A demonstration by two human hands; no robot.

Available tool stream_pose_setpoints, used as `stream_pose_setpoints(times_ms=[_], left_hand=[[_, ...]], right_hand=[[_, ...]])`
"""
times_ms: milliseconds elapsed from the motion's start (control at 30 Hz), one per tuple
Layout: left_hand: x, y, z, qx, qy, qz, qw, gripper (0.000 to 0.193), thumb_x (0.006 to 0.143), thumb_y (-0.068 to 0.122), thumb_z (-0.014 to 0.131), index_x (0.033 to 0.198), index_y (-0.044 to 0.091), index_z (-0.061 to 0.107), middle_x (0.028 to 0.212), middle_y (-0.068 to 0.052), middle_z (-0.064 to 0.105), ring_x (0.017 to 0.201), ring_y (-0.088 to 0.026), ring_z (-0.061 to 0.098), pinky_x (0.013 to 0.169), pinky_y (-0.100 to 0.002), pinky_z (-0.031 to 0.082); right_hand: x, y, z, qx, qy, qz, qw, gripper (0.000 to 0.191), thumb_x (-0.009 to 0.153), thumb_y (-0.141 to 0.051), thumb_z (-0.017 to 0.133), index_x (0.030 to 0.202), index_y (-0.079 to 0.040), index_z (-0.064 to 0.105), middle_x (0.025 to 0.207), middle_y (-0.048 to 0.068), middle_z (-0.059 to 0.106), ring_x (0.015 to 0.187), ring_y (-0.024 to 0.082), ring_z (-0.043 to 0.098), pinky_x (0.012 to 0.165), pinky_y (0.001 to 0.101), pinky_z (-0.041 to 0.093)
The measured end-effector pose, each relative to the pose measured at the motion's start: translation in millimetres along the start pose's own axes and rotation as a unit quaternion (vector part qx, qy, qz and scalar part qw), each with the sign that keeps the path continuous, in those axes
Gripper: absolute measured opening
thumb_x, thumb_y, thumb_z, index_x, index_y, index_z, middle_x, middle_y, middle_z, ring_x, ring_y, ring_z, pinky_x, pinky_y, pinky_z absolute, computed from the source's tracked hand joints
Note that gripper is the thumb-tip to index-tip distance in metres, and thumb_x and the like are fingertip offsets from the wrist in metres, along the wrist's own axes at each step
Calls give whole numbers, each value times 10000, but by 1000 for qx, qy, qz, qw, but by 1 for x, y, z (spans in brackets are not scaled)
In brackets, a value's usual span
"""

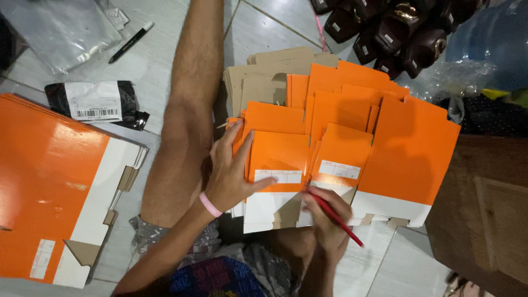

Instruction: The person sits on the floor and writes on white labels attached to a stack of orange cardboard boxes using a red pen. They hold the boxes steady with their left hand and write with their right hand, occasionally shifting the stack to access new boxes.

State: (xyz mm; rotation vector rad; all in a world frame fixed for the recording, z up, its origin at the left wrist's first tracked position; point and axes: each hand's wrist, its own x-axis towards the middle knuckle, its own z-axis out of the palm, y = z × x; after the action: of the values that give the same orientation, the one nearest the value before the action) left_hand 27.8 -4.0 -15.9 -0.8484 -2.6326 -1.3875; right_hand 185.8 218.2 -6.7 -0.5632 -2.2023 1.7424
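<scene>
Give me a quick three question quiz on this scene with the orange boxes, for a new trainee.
1. True or false: the right hand holds a red pen.
2. What does the left hand press on? A) black wrapped parcel B) fanned flat orange cardboard boxes C) black marker
3. What is on the left wrist?

Key: 1 true. 2 B. 3 a pink wristband.
</scene>
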Motion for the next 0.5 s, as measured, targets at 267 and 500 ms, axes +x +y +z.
stream_pose_setpoints(times_ms=[267, 500], left_hand=[[21, 18, 8, -111, 89, -132, 981, 387, 929, 284, 778, 1240, 108, 629, 1544, -154, 461, 1455, -327, 430, 1174, -489, 277], [23, 22, 21, -46, 87, -98, 990, 342, 1024, 186, 649, 1321, 42, 559, 1178, -74, 698, 1082, -176, 624, 1142, -536, 241]], right_hand=[[28, -26, 58, -62, 20, 63, 996, 151, 820, 36, 830, 942, 41, 741, 935, 133, 784, 822, 167, 733, 755, 268, 612], [23, -16, 59, -11, 32, -19, 999, 172, 857, 35, 803, 783, 0, 652, 878, 114, 772, 896, 145, 762, 827, 283, 625]])
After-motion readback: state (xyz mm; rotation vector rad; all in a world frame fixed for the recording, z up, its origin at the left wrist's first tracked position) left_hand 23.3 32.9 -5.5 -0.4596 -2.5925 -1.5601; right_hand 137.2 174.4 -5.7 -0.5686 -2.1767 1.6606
